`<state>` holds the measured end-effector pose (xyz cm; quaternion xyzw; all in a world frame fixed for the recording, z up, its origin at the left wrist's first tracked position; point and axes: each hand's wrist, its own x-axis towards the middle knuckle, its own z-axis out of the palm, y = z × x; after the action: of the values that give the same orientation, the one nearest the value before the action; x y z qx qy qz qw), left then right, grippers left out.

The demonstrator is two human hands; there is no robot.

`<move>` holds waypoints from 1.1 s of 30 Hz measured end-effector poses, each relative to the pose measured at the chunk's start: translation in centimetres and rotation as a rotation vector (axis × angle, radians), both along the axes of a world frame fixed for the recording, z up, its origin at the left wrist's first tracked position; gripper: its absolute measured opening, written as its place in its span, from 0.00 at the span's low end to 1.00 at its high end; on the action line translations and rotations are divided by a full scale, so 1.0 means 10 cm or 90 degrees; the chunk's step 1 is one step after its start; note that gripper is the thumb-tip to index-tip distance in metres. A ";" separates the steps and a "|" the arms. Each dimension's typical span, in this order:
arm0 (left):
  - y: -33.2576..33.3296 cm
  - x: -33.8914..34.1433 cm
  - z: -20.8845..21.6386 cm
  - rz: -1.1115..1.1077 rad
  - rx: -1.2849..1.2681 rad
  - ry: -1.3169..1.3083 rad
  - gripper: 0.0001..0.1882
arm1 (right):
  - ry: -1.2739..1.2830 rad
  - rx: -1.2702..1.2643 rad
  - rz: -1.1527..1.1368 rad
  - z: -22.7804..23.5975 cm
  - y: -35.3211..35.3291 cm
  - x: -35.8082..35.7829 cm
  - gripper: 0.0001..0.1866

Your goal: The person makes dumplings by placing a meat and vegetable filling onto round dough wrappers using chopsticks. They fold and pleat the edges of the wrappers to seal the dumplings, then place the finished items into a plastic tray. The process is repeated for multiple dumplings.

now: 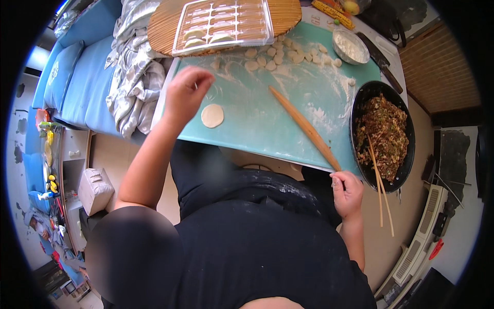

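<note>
My left hand [189, 91] hovers over the left part of a floured green mat [247, 123], its fingers curled in toward the thumb; whatever it may hold is hidden. Just below and right of it lies a round, flat dough wrapper [212, 116]. My right hand [347, 193] is closed at the mat's near right edge, beside the near end of a wooden rolling pin [306, 129]. That pin lies slantwise on the mat. Inside the right fist I can make out nothing. Several small dough pieces [271, 65] are scattered along the mat's far side.
A black pan [354, 136] of minced filling [386, 134] with chopsticks [380, 190] stands at the right. Behind it are a bowl of flour [351, 46] and a knife [381, 59]. A clear compartmented tray [224, 26] with a few dumplings rests on a round woven board [285, 15].
</note>
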<state>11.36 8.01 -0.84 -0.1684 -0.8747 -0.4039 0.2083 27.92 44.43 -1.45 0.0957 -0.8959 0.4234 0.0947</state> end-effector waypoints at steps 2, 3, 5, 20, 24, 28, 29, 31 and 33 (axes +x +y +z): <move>-0.14 0.11 -0.44 0.032 -0.051 -0.140 0.07 | -0.011 -0.002 -0.002 -0.02 0.03 0.03 0.02; -0.18 0.15 -0.60 0.056 -0.074 -0.200 0.10 | -0.017 0.003 -0.001 -0.03 0.05 0.04 0.02; -0.23 0.17 -0.83 0.133 -0.128 -0.273 0.15 | -0.029 0.011 -0.003 -0.03 0.07 0.07 0.02; -0.07 0.11 -0.78 -0.014 0.101 -0.357 0.05 | -0.106 -0.514 -0.527 -0.38 0.71 0.86 0.14; 0.30 0.17 -0.61 -0.112 0.304 -0.374 0.04 | 0.081 -0.513 -0.610 -0.26 0.69 0.84 0.25; 0.59 0.15 -0.50 -0.364 0.700 -0.558 0.04 | 0.065 -0.564 -0.624 -0.22 0.69 0.75 0.32; 0.80 0.22 -0.32 -0.367 0.716 -0.566 0.07 | 0.100 -0.540 -0.602 -0.24 0.72 0.74 0.30; 1.04 0.29 -0.21 -0.357 0.803 -0.609 0.10 | 0.167 -0.494 -0.554 -0.27 0.82 0.68 0.28; 1.19 0.32 -0.17 -0.289 0.950 -0.714 0.12 | 0.198 -0.326 -0.490 -0.23 1.02 0.58 0.15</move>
<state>14.54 19.88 -2.57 0.0602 -0.3115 -0.9090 -0.2703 33.73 54.60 -3.79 -0.2064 -0.7086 0.5450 0.3978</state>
